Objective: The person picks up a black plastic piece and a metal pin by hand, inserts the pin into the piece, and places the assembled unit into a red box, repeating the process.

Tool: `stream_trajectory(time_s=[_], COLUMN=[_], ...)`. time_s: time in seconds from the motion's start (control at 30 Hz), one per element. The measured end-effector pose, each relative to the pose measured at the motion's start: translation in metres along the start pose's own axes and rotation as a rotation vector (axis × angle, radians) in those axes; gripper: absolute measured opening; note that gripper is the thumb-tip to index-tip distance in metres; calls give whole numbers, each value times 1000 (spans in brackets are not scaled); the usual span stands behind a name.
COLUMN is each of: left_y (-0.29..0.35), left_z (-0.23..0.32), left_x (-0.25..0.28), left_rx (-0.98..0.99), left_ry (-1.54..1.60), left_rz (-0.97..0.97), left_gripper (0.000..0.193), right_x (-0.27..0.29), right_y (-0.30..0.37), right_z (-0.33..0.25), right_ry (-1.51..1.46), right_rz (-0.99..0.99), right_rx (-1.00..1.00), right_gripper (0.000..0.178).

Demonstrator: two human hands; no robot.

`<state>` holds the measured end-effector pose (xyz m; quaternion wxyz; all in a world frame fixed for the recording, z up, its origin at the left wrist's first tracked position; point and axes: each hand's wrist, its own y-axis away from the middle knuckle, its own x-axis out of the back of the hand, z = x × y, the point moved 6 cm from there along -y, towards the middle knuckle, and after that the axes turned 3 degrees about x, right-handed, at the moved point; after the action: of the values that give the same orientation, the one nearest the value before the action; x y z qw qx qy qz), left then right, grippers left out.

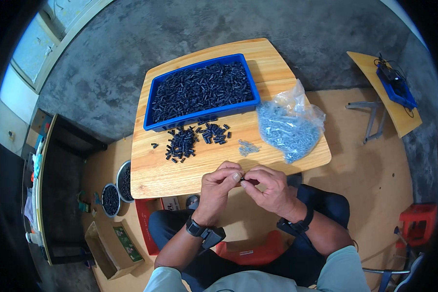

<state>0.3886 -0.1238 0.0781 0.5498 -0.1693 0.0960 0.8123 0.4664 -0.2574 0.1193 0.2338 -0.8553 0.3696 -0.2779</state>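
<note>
My left hand [218, 190] and my right hand [270, 191] meet just off the table's near edge, fingertips pinched together. Between them shows a small black part [242, 179], mostly covered by the fingers; its exact shape is hidden. Beyond my hands lies a small group of thin silvery screws or pins [248, 148]. To their left are two loose heaps of short black cylindrical pieces, a larger heap [182, 143] and a smaller heap [213, 133]. A clear plastic bag [292, 127] full of the silvery pieces slumps at the table's right side.
A blue tray [199, 123] heaped with black pieces fills the back of the wooden table [155, 180]. On the floor at left stand two metal bowls [111, 200] of black pieces and an open cardboard box [113, 250]. A small side table [382, 92] stands at right, near a red stool [417, 224].
</note>
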Motion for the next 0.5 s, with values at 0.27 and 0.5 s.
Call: stream_trajectory(time_s=[0.27, 0.5], left_y=[3, 4], left_z=[6, 20], left_x=[0, -6], left_rx=[-31, -155], left_ry=[-184, -384], left_rz=[35, -1], left_gripper=[8, 6], right_x=[1, -1], right_y=[2, 4], right_z=[1, 2], right_ry=[-51, -2], right_rz=[-27, -21], right_rx=[-77, -94], right_gripper=[13, 13])
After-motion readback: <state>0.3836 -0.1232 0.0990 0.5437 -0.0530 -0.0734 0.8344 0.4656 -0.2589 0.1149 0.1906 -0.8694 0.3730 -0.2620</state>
